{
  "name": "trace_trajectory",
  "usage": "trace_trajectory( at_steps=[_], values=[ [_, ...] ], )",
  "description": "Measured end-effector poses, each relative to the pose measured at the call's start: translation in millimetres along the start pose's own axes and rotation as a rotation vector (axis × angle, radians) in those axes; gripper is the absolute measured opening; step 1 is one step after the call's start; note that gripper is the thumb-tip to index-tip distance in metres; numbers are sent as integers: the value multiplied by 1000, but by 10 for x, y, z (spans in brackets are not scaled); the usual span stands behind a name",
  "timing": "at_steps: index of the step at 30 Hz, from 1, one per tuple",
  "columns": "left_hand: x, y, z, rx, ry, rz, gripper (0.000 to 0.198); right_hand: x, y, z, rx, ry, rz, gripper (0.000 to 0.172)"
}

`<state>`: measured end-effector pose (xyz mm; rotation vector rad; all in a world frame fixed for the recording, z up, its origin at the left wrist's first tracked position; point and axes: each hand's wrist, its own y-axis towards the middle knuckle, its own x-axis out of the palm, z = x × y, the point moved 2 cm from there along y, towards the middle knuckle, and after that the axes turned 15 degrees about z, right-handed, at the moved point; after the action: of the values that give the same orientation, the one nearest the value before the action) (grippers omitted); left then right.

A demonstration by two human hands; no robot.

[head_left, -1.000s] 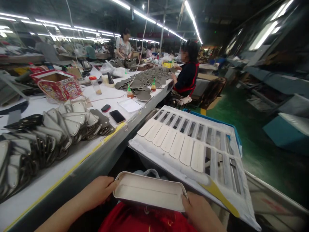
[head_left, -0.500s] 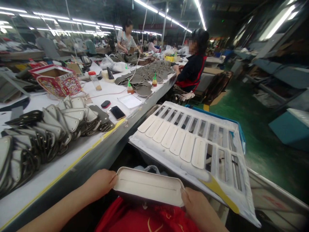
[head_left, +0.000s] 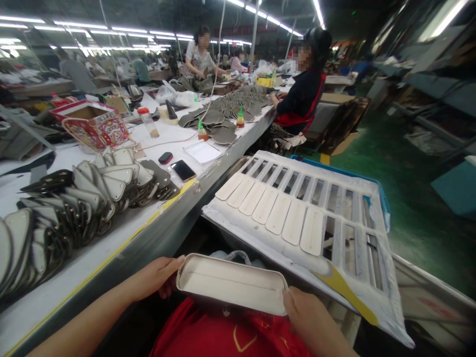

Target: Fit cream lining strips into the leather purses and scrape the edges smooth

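Observation:
A long cream panel (head_left: 232, 283) with rounded corners, a thin raised rim and a lengthwise line is held level above my lap. At its left end, my left hand (head_left: 163, 277) has the thumb on the rim, with the other fingers partly hidden below. My right hand (head_left: 299, 305) grips the right end, thumb along the inside edge and fingers out of sight underneath. Just beyond is a white slatted rack (head_left: 340, 191), on which several similar flat cream pieces (head_left: 273, 210) lie in a row.
On the long table (head_left: 137, 248) to the left are stacked grey pieces (head_left: 85, 198), a phone (head_left: 183, 170), a red patterned box (head_left: 96, 126) and glue bottles (head_left: 203, 133). A yellow strip (head_left: 347, 292) hangs over the rack's near edge. A person (head_left: 303, 94) sits beyond the rack.
The left hand's fingers have shifted lower and spread beneath the panel's left end, while the thumb stays at its rim. The right hand keeps its grip. The view has turned slightly left.

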<state>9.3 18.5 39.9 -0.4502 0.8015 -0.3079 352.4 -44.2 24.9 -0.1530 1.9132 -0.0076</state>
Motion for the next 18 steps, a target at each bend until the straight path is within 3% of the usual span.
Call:
trace_trajectory(
  at_steps=[6, 9, 15, 18],
  values=[
    [64, 28, 43, -15, 88, 76, 34, 6, -8, 18, 115, 26, -42, 36],
    [57, 9, 86, 15, 64, 110, 33, 7, -12, 15, 66, -24, -38, 35],
    [15, 63, -136, -85, -258, -125, 54, 19, -22, 29, 65, -18, -19, 36],
    [75, 158, -301, -108, -368, -145, 55, 37, -29, 51, 32, 2, 25, 34]
  ],
)
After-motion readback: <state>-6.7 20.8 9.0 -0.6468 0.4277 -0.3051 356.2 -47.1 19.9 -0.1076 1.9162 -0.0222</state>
